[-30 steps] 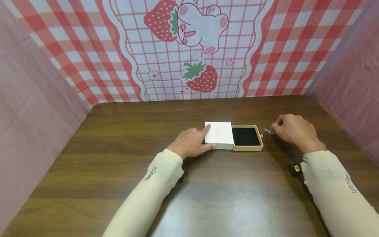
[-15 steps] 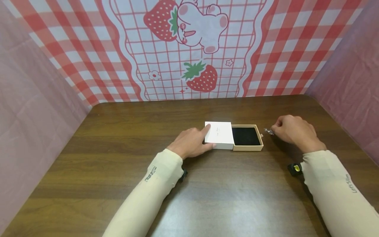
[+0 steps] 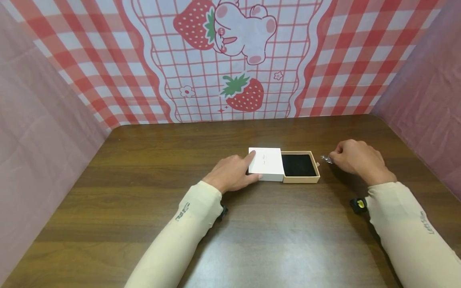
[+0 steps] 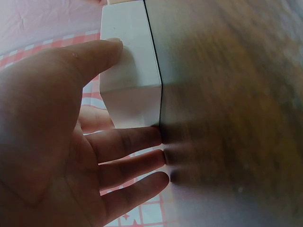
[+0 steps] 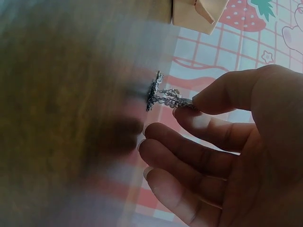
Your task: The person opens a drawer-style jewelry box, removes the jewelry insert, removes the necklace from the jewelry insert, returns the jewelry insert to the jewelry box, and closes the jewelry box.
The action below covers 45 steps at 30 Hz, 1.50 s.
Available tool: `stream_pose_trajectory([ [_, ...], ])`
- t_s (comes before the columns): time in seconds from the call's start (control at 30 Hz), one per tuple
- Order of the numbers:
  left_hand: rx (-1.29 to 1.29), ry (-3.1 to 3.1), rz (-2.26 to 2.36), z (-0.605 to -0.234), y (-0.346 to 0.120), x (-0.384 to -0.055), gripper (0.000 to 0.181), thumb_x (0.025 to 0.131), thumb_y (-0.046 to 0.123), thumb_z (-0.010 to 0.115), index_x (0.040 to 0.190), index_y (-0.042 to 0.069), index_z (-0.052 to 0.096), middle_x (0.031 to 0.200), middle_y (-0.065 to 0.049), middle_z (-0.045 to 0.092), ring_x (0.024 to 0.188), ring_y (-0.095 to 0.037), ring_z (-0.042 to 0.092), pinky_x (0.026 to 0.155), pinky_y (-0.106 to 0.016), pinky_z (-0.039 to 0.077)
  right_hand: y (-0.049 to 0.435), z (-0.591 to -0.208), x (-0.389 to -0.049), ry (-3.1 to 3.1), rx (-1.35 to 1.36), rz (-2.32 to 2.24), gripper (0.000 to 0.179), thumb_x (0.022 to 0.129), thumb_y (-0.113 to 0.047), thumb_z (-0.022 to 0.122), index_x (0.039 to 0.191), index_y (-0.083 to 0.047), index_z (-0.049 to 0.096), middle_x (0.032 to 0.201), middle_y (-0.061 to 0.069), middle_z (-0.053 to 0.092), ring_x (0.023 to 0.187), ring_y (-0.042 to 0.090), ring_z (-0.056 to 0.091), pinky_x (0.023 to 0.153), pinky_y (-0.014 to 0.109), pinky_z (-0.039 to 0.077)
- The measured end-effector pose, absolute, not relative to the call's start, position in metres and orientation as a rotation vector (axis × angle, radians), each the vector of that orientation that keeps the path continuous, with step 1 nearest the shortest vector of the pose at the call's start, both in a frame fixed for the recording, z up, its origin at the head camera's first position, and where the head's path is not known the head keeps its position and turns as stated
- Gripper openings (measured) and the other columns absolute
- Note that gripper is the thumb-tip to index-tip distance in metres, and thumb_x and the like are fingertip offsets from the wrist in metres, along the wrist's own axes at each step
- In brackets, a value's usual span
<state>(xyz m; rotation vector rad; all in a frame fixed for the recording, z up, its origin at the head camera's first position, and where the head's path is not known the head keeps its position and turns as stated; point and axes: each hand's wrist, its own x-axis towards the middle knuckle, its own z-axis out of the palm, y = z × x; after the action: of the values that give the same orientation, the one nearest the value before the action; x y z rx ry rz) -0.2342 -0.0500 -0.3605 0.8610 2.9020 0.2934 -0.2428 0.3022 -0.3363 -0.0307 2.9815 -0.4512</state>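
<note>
A white box sleeve [image 3: 270, 163] lies on the table, with a cream drawer tray [image 3: 301, 180] pulled out of its right side. Inside the tray is a black pad [image 3: 299, 165], and a small tab [image 3: 317, 164] sticks out at its right end. My left hand [image 3: 232, 173] holds the sleeve's left end, thumb on the near side wall [image 4: 130, 52] and index finger along the top. To the right of the tray, my right hand [image 3: 360, 159] pinches a silver chain [image 5: 165, 98] between thumb and index finger. The chain's lower part bunches at the tabletop; its pinched end is hidden by the fingertips.
The wooden table [image 3: 187, 144] runs back to a red-and-white checked cloth [image 3: 248, 48] with strawberries. Pink cloth walls [image 3: 39, 120] stand on both sides. A small black wrist device [image 3: 359, 205] shows below my right cuff.
</note>
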Motion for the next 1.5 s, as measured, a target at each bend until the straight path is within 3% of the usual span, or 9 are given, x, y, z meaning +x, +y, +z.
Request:
stream_pose_trajectory([
  [0.37,0.860,2.900,0.288,-0.3604,-0.0497,-0.2347,0.080,0.099,0.056,0.053,0.160,0.011,0.027,0.116,-0.012,0.068,0.087,-0.014,0.058,0.089,-0.036,0.050,0.3033,-0.3348,-0.2427,2.969,-0.036,-0.427,0.035,0.096,-0.029,0.052,0.106,0.002,0.066,0.086,0.013,0.059,0.079,0.031,0.052,0.064,0.045,0.041],
  [1.5,0.853,2.899,0.302,-0.3607,-0.0499,-0.2346,0.080,0.098,0.057,0.054,0.160,0.014,0.026,0.122,-0.013,0.066,0.093,-0.016,0.059,0.090,-0.038,0.049,0.3031,-0.3345,-0.2427,2.952,-0.017,-0.414,0.033,0.096,-0.031,0.052,0.092,-0.002,0.067,0.078,0.010,0.054,0.074,0.029,0.051,0.060,0.043,0.040],
])
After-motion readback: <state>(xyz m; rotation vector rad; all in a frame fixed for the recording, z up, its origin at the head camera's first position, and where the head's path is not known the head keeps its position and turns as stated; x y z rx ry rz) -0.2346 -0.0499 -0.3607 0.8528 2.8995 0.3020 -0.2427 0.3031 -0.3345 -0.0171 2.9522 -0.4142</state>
